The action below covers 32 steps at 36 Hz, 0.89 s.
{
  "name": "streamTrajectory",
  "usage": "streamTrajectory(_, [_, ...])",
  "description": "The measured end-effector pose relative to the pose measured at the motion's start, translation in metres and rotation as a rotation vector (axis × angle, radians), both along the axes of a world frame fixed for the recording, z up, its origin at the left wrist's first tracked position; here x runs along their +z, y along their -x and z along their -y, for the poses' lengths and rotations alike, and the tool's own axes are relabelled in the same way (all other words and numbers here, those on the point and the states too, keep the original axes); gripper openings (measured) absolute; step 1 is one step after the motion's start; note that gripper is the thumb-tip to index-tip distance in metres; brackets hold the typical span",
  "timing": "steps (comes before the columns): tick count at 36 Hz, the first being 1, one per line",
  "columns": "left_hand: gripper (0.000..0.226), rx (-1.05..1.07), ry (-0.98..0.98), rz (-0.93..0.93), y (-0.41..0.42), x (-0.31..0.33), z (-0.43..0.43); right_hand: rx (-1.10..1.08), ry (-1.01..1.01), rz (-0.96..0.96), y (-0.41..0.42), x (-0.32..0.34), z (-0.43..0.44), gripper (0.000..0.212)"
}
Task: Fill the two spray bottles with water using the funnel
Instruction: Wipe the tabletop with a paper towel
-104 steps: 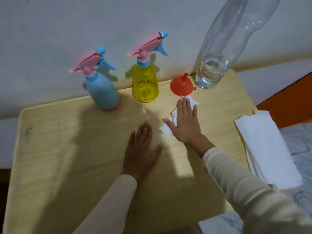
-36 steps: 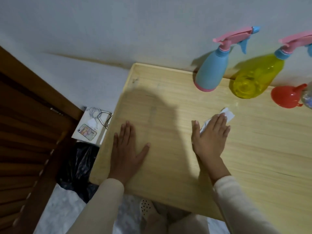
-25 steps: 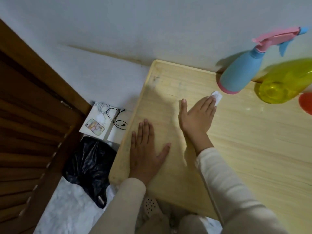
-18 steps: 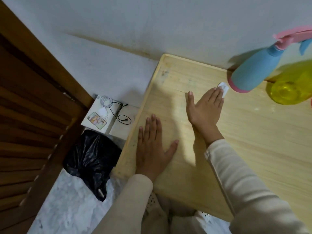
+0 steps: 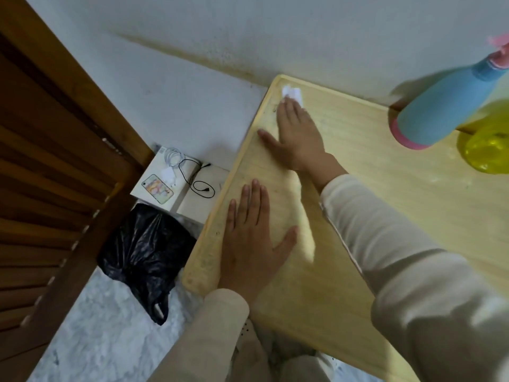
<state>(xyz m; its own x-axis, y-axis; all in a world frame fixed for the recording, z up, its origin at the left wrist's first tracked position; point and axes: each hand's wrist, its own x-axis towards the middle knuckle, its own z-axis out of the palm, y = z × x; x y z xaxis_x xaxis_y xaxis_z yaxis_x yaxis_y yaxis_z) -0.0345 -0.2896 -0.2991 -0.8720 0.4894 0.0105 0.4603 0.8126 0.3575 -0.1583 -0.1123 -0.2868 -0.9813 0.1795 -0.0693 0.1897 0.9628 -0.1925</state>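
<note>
1. Brown slatted wooden door (image 5: 46,188), far left of the pale wooden table (image 5: 385,161), well apart from it.
2. Black plastic bag (image 5: 146,255) on the marbled grey floor (image 5: 96,326), just left of the table's near-left corner.
3. White flat box (image 5: 203,205) on the floor beside the table's left edge, above the bag in frame. On it lie a phone with a patterned case (image 5: 157,188), a coiled white cable (image 5: 172,158) and a black cable (image 5: 198,183).
4. Left hand (image 5: 253,238) lies palm down on the table near its left edge. Fingers are straight and close together, thumb spread out to the right, and it holds nothing. Cream sleeve (image 5: 209,334) runs off the table's near edge.
5. Right hand (image 5: 297,133) lies flat on the table, further in, reaching to the far-left corner. Fingers are straight, thumb out to the left, and the fingertips press down on a small white folded tissue (image 5: 292,93). The tissue pokes out past the fingertips, right in that corner.
6. Light blue plastic spray bottle with pink base (image 5: 438,114) stands on the table's far side by the white wall (image 5: 275,31), well right of the right hand. Blurred; its pink top is cut by the frame edge.
7. Yellow translucent plastic spray bottle (image 5: 487,150) stands on the table just right of the blue one, only partly in frame. Whether the two touch, cannot tell.
</note>
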Motion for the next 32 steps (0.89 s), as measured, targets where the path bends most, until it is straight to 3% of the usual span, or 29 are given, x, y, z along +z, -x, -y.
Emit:
streamTrajectory(7, [0.084,-0.003,-0.054,0.023,-0.002,0.005,0.002,0.344,-0.004,-0.038,-0.032,0.004,-0.009,0.075])
streamTrajectory(11, [0.083,-0.013,-0.068,0.031,-0.003,0.006,0.004,0.347,0.001,0.008,-0.064,0.006,-0.024,0.078])
streamTrajectory(22, [0.088,-0.037,-0.052,0.021,-0.002,0.007,0.005,-0.372,0.016,-0.021,-0.191,0.007,-0.089,0.064])
streamTrajectory(26, [0.088,-0.060,-0.022,0.022,-0.001,0.006,0.007,-0.723,0.053,-0.141,-0.245,0.009,-0.086,0.066])
streamTrajectory(32, [0.087,-0.093,-0.009,0.040,-0.003,0.004,0.025,-1.019,0.109,-0.209,-0.236,0.000,-0.043,0.060])
